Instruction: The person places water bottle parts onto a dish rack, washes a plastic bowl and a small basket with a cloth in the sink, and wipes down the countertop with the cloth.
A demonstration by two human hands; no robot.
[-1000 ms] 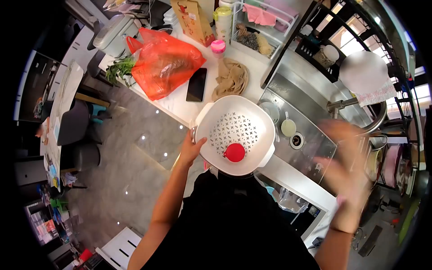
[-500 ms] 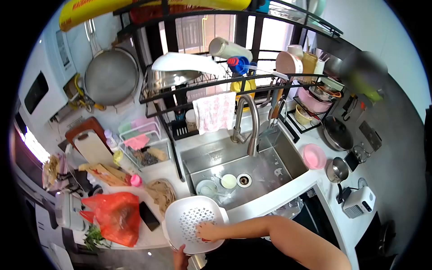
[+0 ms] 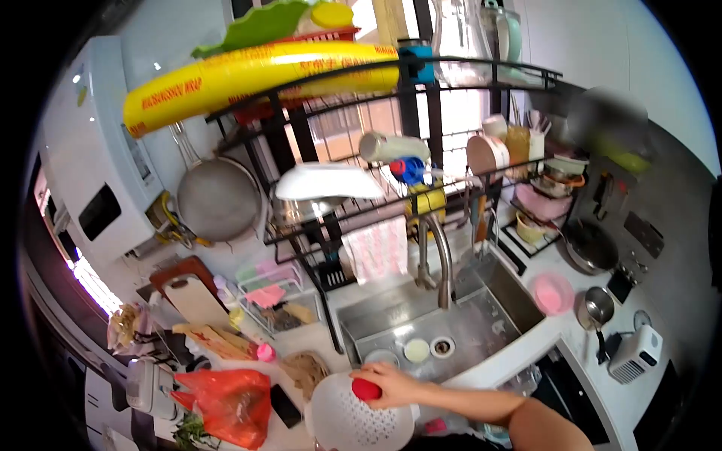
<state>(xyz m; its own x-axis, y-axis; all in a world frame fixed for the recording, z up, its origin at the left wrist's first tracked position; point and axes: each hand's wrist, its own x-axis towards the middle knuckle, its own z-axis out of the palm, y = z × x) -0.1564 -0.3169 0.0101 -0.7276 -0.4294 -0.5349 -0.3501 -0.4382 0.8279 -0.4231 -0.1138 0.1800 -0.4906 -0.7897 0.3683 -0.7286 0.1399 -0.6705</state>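
My right hand [image 3: 392,385] is closed around a red rounded object [image 3: 367,388], held over the far rim of a white colander [image 3: 337,415]. What kind of thing the red object is, I cannot make out. The colander has star-shaped holes and sits in front of the sink at the bottom of the view. My left hand is out of sight below the frame. Just beyond my right hand lies the steel sink [image 3: 481,323], with a pale green round item [image 3: 417,350] and a clear bowl [image 3: 383,359] in it.
A red plastic bag [image 3: 237,410], a black phone [image 3: 286,407] and a brown cloth [image 3: 304,372] lie on the left counter. The faucet [image 3: 442,263] rises behind the sink, under a black rack [image 3: 338,199]. On the right are a pink bowl [image 3: 551,293] and small pot [image 3: 596,308].
My right hand has risen from inside the colander to its far rim, with the red object now showing. My left hand has left the view. The camera has tilted upward.
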